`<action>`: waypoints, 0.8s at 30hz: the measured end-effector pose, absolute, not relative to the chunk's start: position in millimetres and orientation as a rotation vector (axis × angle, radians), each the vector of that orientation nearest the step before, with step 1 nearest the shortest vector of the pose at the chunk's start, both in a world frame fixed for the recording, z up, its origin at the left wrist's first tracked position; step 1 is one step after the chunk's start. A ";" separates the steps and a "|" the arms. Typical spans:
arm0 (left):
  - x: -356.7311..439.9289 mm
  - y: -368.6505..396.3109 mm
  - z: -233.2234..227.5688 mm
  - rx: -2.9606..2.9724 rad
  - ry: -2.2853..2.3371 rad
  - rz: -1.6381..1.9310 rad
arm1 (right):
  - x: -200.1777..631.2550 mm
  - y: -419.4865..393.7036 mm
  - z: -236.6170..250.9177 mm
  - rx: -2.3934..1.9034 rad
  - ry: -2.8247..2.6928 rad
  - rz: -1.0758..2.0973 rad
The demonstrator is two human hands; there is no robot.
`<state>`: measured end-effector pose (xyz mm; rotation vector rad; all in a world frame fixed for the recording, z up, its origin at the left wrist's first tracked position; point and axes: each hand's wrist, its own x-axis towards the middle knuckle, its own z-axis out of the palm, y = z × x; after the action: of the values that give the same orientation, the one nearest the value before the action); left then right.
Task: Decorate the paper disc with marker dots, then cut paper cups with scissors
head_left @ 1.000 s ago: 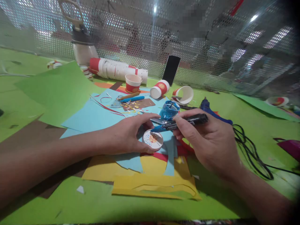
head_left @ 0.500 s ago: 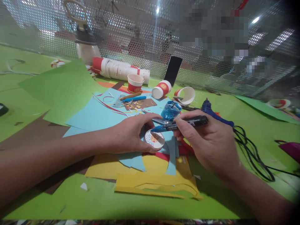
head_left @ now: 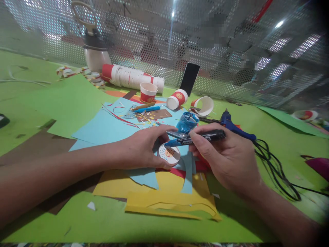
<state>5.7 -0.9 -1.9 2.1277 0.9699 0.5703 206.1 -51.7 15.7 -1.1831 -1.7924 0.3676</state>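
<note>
Right hand pinching black marker, tip angled down at small upturned cup; left hand curled round that cup, likely steadying it on blue paper. Beyond: one blue jar, three loose paper cups, one glue gun.

You are reading "PERMANENT" in small white print along the marker; the finer print beside it is staying illegible.
</note>
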 end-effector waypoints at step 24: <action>5.3 -1.4 0.5 2.134 0.960 0.552 | 204.4 -52.1 16.6 -1.192 -1.886 0.258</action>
<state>5.3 -1.4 0.5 2.1339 0.9604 0.5524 204.4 -52.1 16.6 -1.1915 -1.8856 0.2576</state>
